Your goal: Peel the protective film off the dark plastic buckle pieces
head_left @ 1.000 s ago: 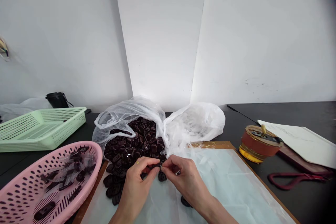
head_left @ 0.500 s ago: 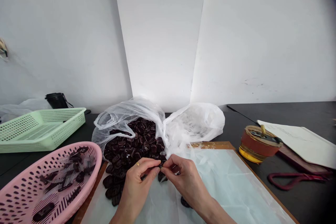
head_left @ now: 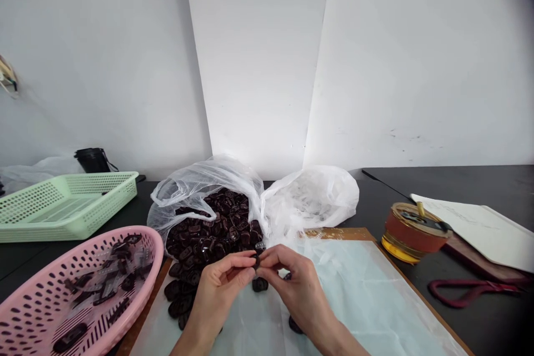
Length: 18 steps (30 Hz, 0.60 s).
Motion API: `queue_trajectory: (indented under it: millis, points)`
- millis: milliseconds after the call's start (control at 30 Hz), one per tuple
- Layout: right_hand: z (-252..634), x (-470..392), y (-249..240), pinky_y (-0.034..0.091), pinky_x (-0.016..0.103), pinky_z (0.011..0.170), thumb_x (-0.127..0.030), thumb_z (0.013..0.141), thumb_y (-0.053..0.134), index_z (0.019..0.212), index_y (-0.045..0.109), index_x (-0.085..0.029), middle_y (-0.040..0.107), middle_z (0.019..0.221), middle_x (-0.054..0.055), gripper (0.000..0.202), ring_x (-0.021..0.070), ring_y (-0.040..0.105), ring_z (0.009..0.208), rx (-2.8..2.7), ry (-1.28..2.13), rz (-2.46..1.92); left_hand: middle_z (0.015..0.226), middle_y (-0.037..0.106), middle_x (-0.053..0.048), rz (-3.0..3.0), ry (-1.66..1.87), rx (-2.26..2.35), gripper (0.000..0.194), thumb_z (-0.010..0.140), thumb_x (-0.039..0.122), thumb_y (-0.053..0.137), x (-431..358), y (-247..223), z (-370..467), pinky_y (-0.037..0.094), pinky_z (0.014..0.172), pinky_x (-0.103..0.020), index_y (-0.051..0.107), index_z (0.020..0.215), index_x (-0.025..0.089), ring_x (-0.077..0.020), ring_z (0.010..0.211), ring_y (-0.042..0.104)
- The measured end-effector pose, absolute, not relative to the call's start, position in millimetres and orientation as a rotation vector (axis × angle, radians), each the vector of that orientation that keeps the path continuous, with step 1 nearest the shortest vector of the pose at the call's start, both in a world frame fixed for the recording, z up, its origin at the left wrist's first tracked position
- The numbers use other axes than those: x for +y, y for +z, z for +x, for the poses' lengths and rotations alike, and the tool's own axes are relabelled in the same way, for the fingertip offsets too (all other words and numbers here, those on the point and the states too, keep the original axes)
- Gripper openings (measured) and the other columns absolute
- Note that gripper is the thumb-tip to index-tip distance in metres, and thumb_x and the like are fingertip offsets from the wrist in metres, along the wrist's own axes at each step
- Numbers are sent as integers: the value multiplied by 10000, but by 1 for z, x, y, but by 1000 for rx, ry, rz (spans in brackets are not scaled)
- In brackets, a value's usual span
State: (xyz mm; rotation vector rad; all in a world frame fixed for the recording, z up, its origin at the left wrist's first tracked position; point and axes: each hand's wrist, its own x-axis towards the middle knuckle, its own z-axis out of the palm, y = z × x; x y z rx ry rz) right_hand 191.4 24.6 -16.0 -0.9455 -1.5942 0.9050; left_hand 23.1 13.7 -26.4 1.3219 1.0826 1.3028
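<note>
My left hand [head_left: 221,289] and my right hand [head_left: 292,283] meet above the white-covered board [head_left: 359,295], fingertips closed in a pinch. Between them is a small dark brown plastic piece [head_left: 256,260], mostly hidden by the fingers. Just behind, a clear plastic bag [head_left: 208,169] spills a heap of similar dark brown pieces [head_left: 221,228]. Several loose pieces [head_left: 180,306] lie left of my left hand. One more piece [head_left: 260,285] rests below the fingertips, and another [head_left: 294,325] is partly covered by my right wrist.
A pink basket [head_left: 144,236] with dark pieces in clear wrapping stands at left, behind it a green basket [head_left: 79,228] and a black cup [head_left: 92,160]. A white bag [head_left: 334,189] of clear scraps sits behind the board. At right are a tape roll [head_left: 413,233], scissors [head_left: 454,292] and a notebook [head_left: 488,228].
The view has shifted slightly. My fingertips have turned a little, and the dark piece between them shows more clearly now. Both hands remain together in nearly the same place.
</note>
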Motion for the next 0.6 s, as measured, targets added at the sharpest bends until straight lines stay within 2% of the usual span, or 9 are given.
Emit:
queue_trajectory:
  millis: [133, 233, 333, 467, 600]
  points:
    - [191, 32, -20, 487, 274, 635, -306, 625, 856, 662, 627, -188, 692, 753, 17, 260, 162, 617, 677, -1281, 1302, -894, 1131, 762, -94, 1325, 1321, 1045, 168, 780, 261, 729, 11, -24, 24, 558, 925, -361, 775, 931, 207, -271, 1053, 695]
    - [192, 36, -25, 481, 252, 627, -269, 535, 910, 684, 627, -186, 698, 720, -3, 330, 138, 614, 644, -1153, 1471, -813, 1130, 762, -78, 1327, 1322, 1058, 282, 784, 234, 721, 8, -21, 25, 551, 945, -346, 731, 1065, 220, -248, 1078, 686]
    - [193, 38, -26, 481, 240, 643, -232, 518, 922, 697, 633, -186, 715, 717, -8, 343, 126, 617, 644, -1119, 1526, -777, 1139, 761, -64, 1337, 1304, 1078, 298, 780, 211, 716, 7, -17, 25, 544, 959, -332, 727, 1078, 229, -243, 1114, 671]
    - [194, 36, -22, 476, 239, 620, -233, 498, 932, 686, 636, -185, 708, 688, -18, 354, 123, 608, 615, -1134, 1545, -772, 1105, 776, -59, 1381, 1241, 1079, 286, 783, 199, 699, 9, -15, 23, 568, 915, -341, 751, 1062, 231, -253, 1050, 698]
    - [197, 36, -18, 476, 254, 667, -248, 539, 921, 708, 656, -184, 714, 738, -7, 321, 139, 626, 674, -1161, 1572, -785, 1104, 767, -57, 1455, 1248, 1093, 280, 788, 189, 686, 9, -14, 22, 565, 902, -332, 764, 1052, 237, -252, 1034, 693]
